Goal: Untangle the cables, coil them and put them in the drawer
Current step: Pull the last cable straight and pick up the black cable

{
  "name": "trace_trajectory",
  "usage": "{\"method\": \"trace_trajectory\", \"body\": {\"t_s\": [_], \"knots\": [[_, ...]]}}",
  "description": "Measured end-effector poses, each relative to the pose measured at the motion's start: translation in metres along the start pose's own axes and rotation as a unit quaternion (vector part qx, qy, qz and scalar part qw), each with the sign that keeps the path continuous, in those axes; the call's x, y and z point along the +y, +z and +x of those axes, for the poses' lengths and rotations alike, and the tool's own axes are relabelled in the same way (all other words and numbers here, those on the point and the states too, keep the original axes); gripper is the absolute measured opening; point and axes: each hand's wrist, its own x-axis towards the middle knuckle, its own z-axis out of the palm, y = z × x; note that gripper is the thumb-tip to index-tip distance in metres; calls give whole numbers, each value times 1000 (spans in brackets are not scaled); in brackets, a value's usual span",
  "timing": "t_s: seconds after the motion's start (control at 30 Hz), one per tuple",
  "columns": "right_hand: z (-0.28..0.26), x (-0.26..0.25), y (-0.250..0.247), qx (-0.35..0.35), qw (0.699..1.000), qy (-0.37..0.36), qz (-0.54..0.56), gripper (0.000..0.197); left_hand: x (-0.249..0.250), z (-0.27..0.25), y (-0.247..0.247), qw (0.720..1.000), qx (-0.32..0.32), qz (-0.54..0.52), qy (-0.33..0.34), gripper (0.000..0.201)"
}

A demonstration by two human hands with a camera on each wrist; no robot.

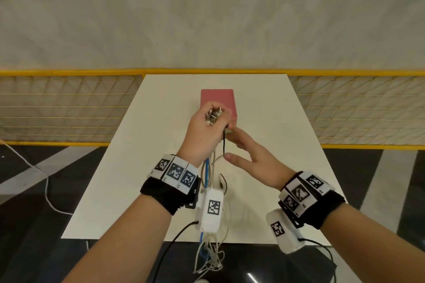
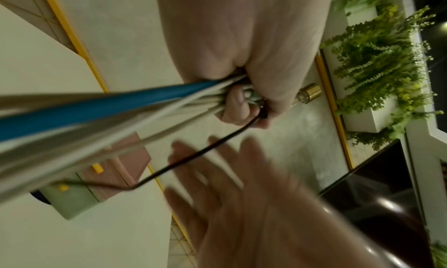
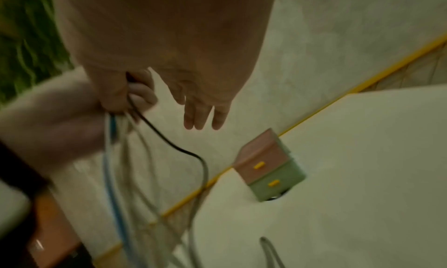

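My left hand is held up over the white table and grips a bundle of cables in its fist. Their plug ends stick out above the fist. A blue cable, several white ones and a thin black cable hang from the fist, and the tangled ends dangle past the table's front edge. My right hand is open just right of the fist, fingers straight beside the black cable and holding nothing. Behind the hands stands the small drawer unit, pink drawer over green, both closed.
A yellow mesh fence runs behind the table. A white cord lies on the dark floor at the left, and a black box sits low at the right. Green plants stand in white planters off to the side.
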Motion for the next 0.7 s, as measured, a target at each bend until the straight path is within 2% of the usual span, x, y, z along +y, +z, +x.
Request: {"method": "trace_trajectory", "body": {"t_s": [0.07,0.13,0.17,0.2,0.23,0.27,0.33,0.4,0.5,0.6,0.7], "knots": [[8,-20,5,-20,996,-30,86,72,3,-3,7,1000,-21,2,12,13],[12,-36,12,-26,987,-15,159,71,7,-5,9,999,-39,2,30,17],[11,-41,15,-33,982,-7,188,64,10,-6,8,998,-46,5,36,16],[10,-42,20,-48,980,-3,191,45,13,-6,6,997,-56,10,44,14],[8,-45,24,-66,980,-1,186,18,16,-6,4,996,-65,20,57,13],[8,-45,27,-64,981,13,181,12,19,-5,1,994,-74,33,75,12],[9,-49,31,-33,979,58,192,32,24,-4,-7,990,-83,39,108,12],[11,-53,28,5,974,87,208,39,28,-1,-13,989,-75,11,125,10],[14,-60,20,20,978,87,190,43,33,-3,-11,990,-76,-28,116,9],[18,-71,20,28,976,90,196,42,39,-6,1,992,-59,-26,107,33],[15,-72,27,36,981,66,177,44,47,-4,6,994,-38,-72,72,49]]}}
